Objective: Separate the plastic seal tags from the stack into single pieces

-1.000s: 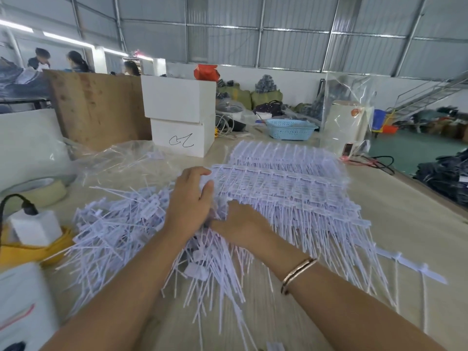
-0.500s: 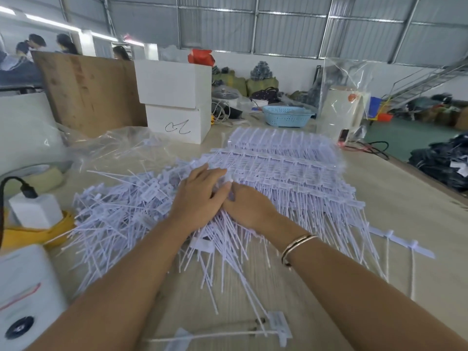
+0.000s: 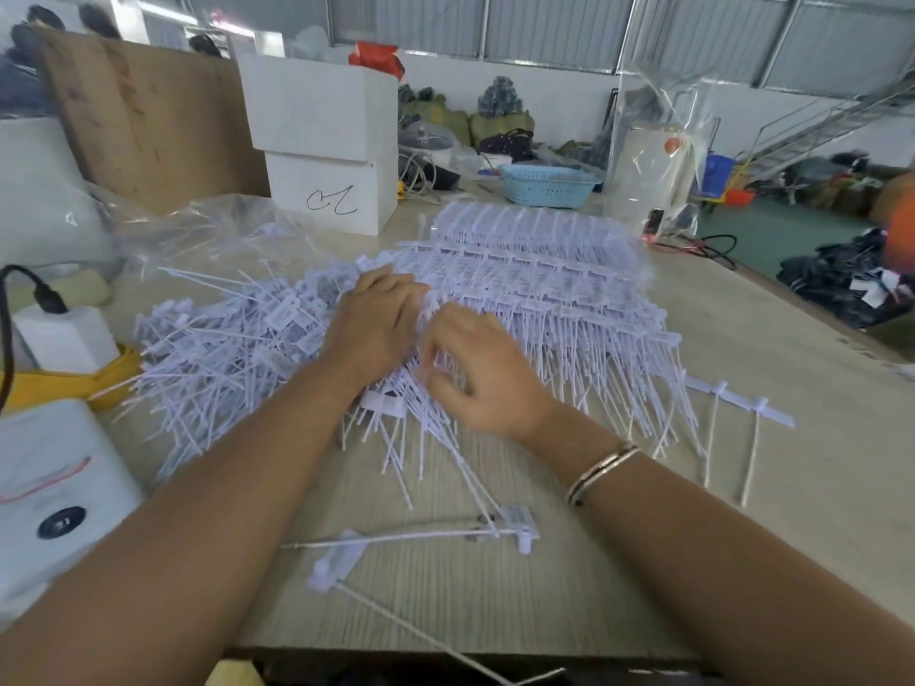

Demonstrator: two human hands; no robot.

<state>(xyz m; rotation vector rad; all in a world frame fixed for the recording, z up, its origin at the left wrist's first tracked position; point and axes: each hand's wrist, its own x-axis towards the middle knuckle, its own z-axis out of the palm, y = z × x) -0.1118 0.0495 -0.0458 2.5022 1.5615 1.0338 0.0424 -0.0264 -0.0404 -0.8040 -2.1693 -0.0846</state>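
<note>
Wooden table under possibly warehouse roofing.

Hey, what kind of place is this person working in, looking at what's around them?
Probably a factory or warehouse packing floor: corrugated metal walls, a long wooden worktable heaped with white plastic seal tags, and white cardboard boxes stacked behind them.

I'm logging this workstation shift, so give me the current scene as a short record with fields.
surface: wooden table
stack: joined seal tags, right of centre
loose pile: single tags, to the left
left hand: fingers straight, resting on the tags where pile meets stack
right hand: fingers curled into the tag stems; exact grip blurred
strays: two tags near the table's front edge
behind: white boxes, blue basket
</note>
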